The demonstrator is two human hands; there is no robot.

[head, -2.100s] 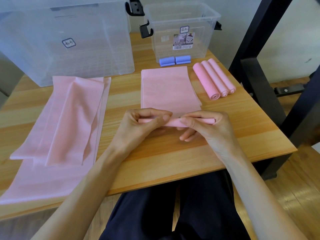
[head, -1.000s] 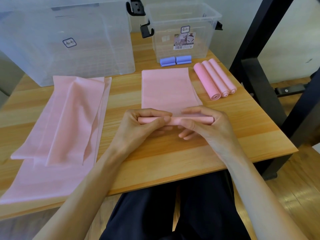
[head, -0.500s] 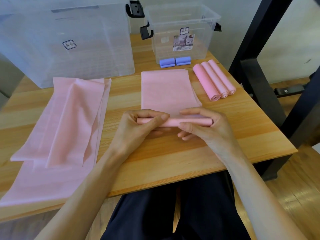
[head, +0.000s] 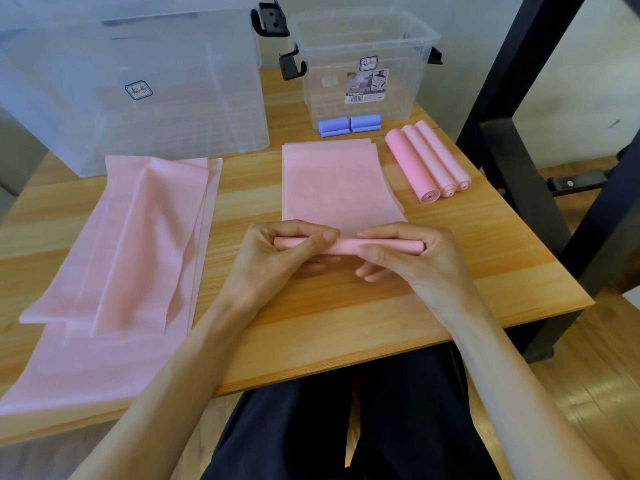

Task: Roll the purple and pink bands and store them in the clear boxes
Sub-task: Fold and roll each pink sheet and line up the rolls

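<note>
The wooden tabletop [head: 329, 320] is being occupied at its far left by a large clear box [head: 138, 84], with a smaller clear box [head: 363, 64] being kept to its right, both standing upright at the back edge. A long stack of unrolled pink bands [head: 114, 258] is being left lying flat along the left side, its long axis running from the near edge toward the large box. At the centre, a pink band [head: 332, 181] is being rolled: its flat part is lying with the long axis pointing away from the person, toward the smaller box, while its rolled near end [head: 346, 244] is lying crosswise, left to right. That roll is being gripped by the left hand [head: 277, 258] at its left end and by the right hand [head: 408, 261] at its right end, fingers curled over the top and thumbs pressing the front. Just right of the flat part, three finished pink rolls [head: 426, 161] are being kept side by side, touching, angled toward the near right. Two purple rolls [head: 349, 125] are being kept end to end against the front of the smaller box, between it and the flat band.
</note>
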